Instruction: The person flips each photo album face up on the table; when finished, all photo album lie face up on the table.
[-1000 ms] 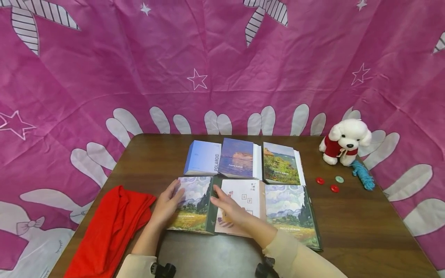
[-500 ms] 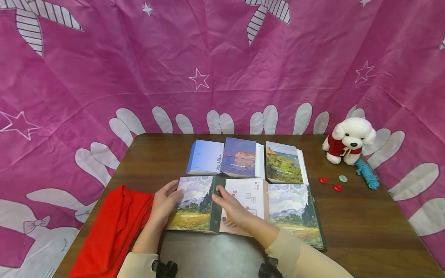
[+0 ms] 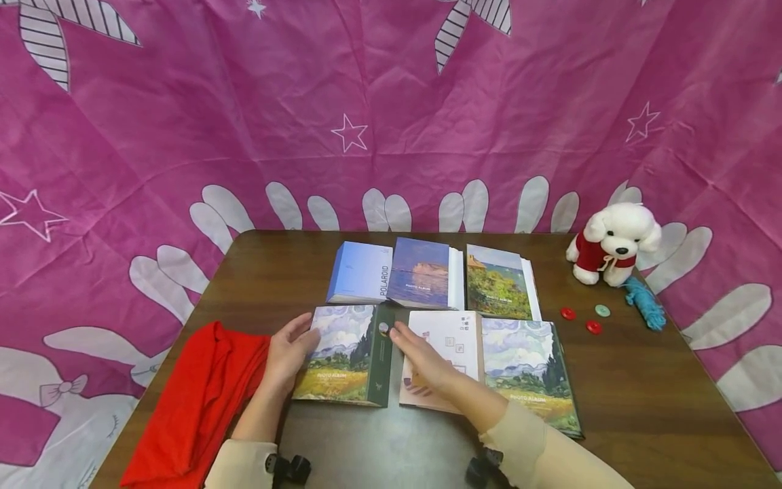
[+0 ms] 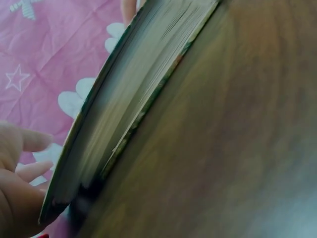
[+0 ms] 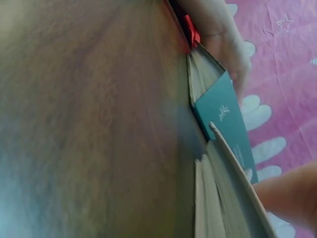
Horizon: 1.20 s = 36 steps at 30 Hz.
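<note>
A photo album with a painted field cover [image 3: 336, 353] lies nearest my left hand [image 3: 290, 350]. That hand rests along the album's left edge, its thumb on the cover; in the left wrist view two fingers [image 4: 37, 141] show loosely apart. My right hand [image 3: 436, 370] reaches over a pale illustrated album [image 3: 455, 350], its fingertips at the dark green spine [image 3: 381, 356] of the painted album. A gap shows between these two albums. In the right wrist view the spine [image 5: 225, 114] faces me, and part of the right hand [image 5: 292, 198] is cut off.
A matching field album [image 3: 528, 367] lies at right. Behind are a blue Polaroid album [image 3: 362, 272], a sea album [image 3: 421, 272] and a garden album [image 3: 497, 288]. Around them are red cloth [image 3: 195, 401], a plush dog [image 3: 617, 238], blue yarn [image 3: 645, 305] and buttons [image 3: 593, 327].
The pale album and the right-hand field album have slid right, along with my right hand. The left album's spine shows wider and a gap has opened beside it. The left hand stays put.
</note>
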{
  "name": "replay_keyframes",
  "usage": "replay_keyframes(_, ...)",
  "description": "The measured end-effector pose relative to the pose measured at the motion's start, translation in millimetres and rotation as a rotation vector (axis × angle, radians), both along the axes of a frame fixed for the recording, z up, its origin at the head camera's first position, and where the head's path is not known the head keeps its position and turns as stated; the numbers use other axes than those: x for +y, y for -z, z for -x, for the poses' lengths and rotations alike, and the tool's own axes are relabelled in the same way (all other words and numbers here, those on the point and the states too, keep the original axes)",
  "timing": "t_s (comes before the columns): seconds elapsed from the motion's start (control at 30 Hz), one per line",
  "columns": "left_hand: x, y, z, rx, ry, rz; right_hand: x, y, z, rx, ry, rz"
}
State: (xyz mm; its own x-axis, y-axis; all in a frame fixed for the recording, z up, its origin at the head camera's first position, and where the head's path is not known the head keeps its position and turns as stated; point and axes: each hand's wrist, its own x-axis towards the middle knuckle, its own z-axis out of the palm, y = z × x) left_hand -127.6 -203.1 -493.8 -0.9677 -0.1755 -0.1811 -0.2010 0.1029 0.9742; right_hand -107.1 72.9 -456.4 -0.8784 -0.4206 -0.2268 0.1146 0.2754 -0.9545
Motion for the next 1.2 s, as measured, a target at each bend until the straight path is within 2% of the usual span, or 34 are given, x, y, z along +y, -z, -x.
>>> replay_keyframes(0.13, 8, 1.1, -0.6, 0.043, 0.031, -0.042, -9, 3.7, 1.5, -0.061, 0.006, 0.054)
replay_keyframes(0.2, 15, 2.0, -2.0, 0.066, 0.055, -0.056, -14, 5.5, 0.2, -0.127, 0.032, 0.146)
replay_keyframes(0.3, 25, 2.8, -4.0, 0.088, 0.085, -0.031, -22, 8.4, -1.1, -0.197, 0.081, 0.343)
replay_keyframes(0.4, 33, 3.1, -6.4, 0.109, 0.097, 0.010, -26, 9.4, -1.7, -0.200, 0.127, 0.494)
replay_keyframes(0.5, 37, 2.2, -8.4, 0.123, 0.091, 0.045, -25, 9.1, -0.7, -0.186, 0.178, 0.554)
replay_keyframes(0.63, 40, 2.2, -8.3, 0.126, 0.114, 0.155, -19, 7.1, 5.0, -0.172, 0.259, 0.524)
replay_keyframes(0.73, 46, 3.5, -6.2, 0.118, 0.163, 0.247, -13, 7.1, 10.8, -0.127, 0.309, 0.397)
replay_keyframes(0.8, 51, 3.7, -5.4, 0.120, 0.194, 0.260, -9, 7.8, 15.8, -0.091, 0.338, 0.311)
replay_keyframes(0.9, 59, 3.0, -6.9, 0.118, 0.246, 0.230, -2, 8.6, 23.4, -0.057, 0.351, 0.235)
replay_keyframes(1.03, 70, -2.2, -10.9, 0.130, 0.323, 0.175, 5, 4.8, 29.8, -0.111, 0.336, 0.282)
replay_keyframes(1.13, 77, -11.9, -13.2, 0.159, 0.368, 0.070, 9, -1.1, 31.6, -0.165, 0.308, 0.329)
replay_keyframes(1.2, 80, -20.6, -14.9, 0.178, 0.401, -0.015, 10, -5.1, 32.6, -0.156, 0.289, 0.324)
